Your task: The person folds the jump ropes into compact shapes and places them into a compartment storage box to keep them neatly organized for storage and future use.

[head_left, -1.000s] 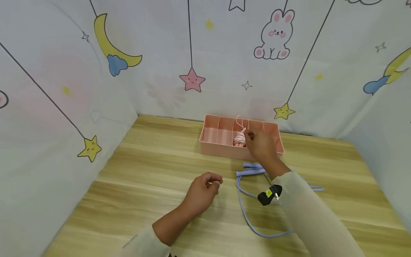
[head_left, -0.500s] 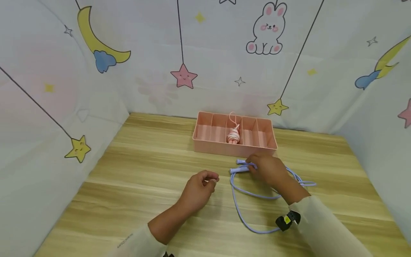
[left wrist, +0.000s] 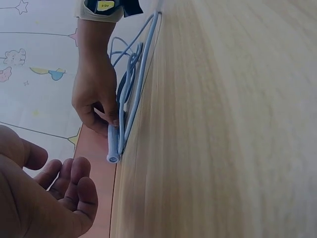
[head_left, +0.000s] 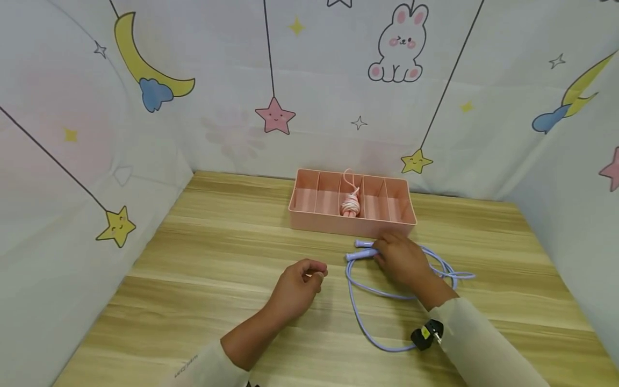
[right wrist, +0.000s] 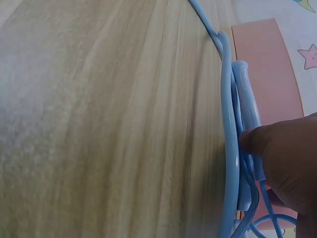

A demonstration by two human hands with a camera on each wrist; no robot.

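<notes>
— So, what do we meet first, closest to us?
— The person's left hand (head_left: 296, 290), beside the rope. We see its fingers loosely bent, with a gap between thumb and fingertips and nothing held.

— And beyond that?
— A lilac-blue skipping rope (right wrist: 229, 124), lying in loose loops on the wooden table (head_left: 217, 258). Its two handles (head_left: 360, 254) lie side by side at the far end, outside the box and just on our side of it.

— Is anyone holding it?
— Yes, the right hand (head_left: 402, 260). In both wrist views we find thumb and fingers pinching a handle; whether the second one is caught too, we can't tell.

— How might it handle?
— Light, we'd judge, and hard to break. The cord looks bendy and springy, so loops may trail or snag; the handles look stiff and smooth, perhaps a little slippery. We'd take both handles together around their middles and gather the cord against them.

— What's farthest?
— A pink box (head_left: 329, 221) with five compartments, a pink-and-white rope bundle (head_left: 350, 205) in the middle one. Behind it we reach a cloth backdrop (head_left: 319, 75) printed with stars, moons and a rabbit.
</notes>
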